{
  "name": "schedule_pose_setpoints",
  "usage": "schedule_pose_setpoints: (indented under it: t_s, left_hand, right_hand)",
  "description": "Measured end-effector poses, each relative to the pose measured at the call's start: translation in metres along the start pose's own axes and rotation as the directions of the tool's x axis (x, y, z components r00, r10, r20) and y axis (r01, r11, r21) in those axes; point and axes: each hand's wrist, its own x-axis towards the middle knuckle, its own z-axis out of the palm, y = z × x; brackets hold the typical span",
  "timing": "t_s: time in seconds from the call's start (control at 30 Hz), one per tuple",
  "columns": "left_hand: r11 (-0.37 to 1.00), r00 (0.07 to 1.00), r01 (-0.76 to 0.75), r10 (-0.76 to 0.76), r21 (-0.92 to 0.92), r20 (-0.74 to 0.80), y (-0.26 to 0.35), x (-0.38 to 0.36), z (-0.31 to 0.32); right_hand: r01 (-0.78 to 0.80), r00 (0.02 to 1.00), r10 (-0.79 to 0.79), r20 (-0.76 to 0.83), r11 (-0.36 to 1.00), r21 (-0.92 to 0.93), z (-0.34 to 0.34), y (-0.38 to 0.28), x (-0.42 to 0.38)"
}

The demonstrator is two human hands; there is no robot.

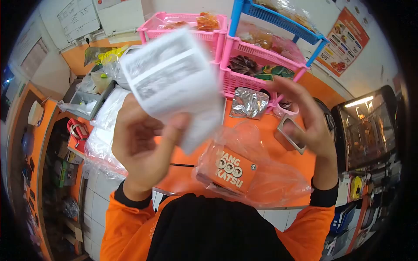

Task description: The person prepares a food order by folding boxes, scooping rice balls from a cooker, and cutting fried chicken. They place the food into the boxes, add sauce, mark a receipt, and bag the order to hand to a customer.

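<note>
A printed white paper slip (174,82), slightly blurred by motion, is raised in front of me. My left hand (146,141) holds its lower edge, with the thumb across the front. My right hand (307,115) hovers on the right with fingers curved and spread apart. It overlaps a small rectangular container (282,138) with a pale rim. Below and between the hands, a brown-orange box (233,169) printed "MANG KATSU" lies in a clear plastic bag (276,180) spread over the orange table (265,130).
Pink baskets (222,82) and a blue basket (283,19) hold wrapped items at the back. A foil-coloured packet (249,102) lies before them. White plastic bags (106,130) and a grey tray (89,102) sit left; a glass-fronted cabinet (365,126) stands right.
</note>
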Motion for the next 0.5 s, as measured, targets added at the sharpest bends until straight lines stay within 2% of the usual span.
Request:
schedule_pose_setpoints:
  t_s: [0.03,0.07,0.1,0.13,0.17,0.27,0.3,0.33,0.37,0.4,0.43,0.47,0.5]
  left_hand:
    - [0.995,0.992,-0.098,0.100,-0.023,0.076,0.010,0.006,0.007]
    - [0.980,0.965,-0.200,0.194,0.016,0.179,0.016,0.011,0.011]
    - [0.966,0.947,-0.255,0.239,0.051,0.215,0.020,0.012,0.014]
    - [0.947,0.926,-0.311,0.283,0.082,0.250,0.024,0.013,0.017]
    - [0.942,0.934,-0.313,0.283,0.118,0.219,0.028,0.011,0.021]
    - [0.977,0.990,-0.103,0.082,0.186,0.118,0.025,-0.018,0.030]
    - [0.962,0.979,-0.019,-0.038,0.271,0.202,0.017,-0.031,0.024]
    - [0.953,0.923,0.174,-0.245,0.247,0.296,0.008,-0.042,0.017]
    - [0.898,0.812,0.367,-0.437,0.244,0.388,-0.001,-0.051,0.009]
    - [0.847,0.731,0.510,-0.518,0.150,0.445,-0.011,-0.056,0.002]
    - [0.765,0.637,0.641,-0.577,0.065,0.511,-0.022,-0.058,-0.004]
    - [0.653,0.535,0.758,-0.614,-0.008,0.580,-0.027,-0.058,-0.008]
    - [0.633,0.546,0.771,-0.609,-0.062,0.576,-0.023,-0.055,-0.007]
  right_hand:
    - [0.119,0.993,-0.118,0.013,0.988,-0.102,0.021,-0.030,0.007]
    - [0.172,0.985,-0.170,0.027,0.978,-0.115,0.033,-0.043,0.007]
    - [0.224,0.974,-0.221,0.041,0.966,-0.128,0.045,-0.055,0.007]
    - [0.212,0.977,-0.210,0.044,0.976,-0.052,0.051,-0.058,0.006]
    - [0.172,0.985,-0.172,0.020,0.985,0.016,0.050,-0.063,0.004]
    - [0.036,0.999,-0.038,0.003,0.959,0.282,0.039,-0.062,-0.013]
    - [0.012,0.992,-0.044,0.115,0.965,0.260,0.040,-0.049,-0.020]
    - [-0.006,0.973,-0.048,0.226,0.972,0.234,0.041,-0.036,-0.026]
    - [0.014,0.913,-0.067,0.402,0.991,0.132,0.047,-0.014,-0.033]
    - [-0.188,0.775,0.152,0.614,0.982,-0.005,0.055,0.014,-0.044]
    - [-0.344,0.552,0.354,0.755,0.921,-0.181,0.064,0.042,-0.058]
    - [-0.345,0.440,0.450,0.777,0.884,-0.317,0.070,0.061,-0.074]
    - [-0.324,0.324,0.544,0.774,0.833,-0.449,0.074,0.077,-0.087]
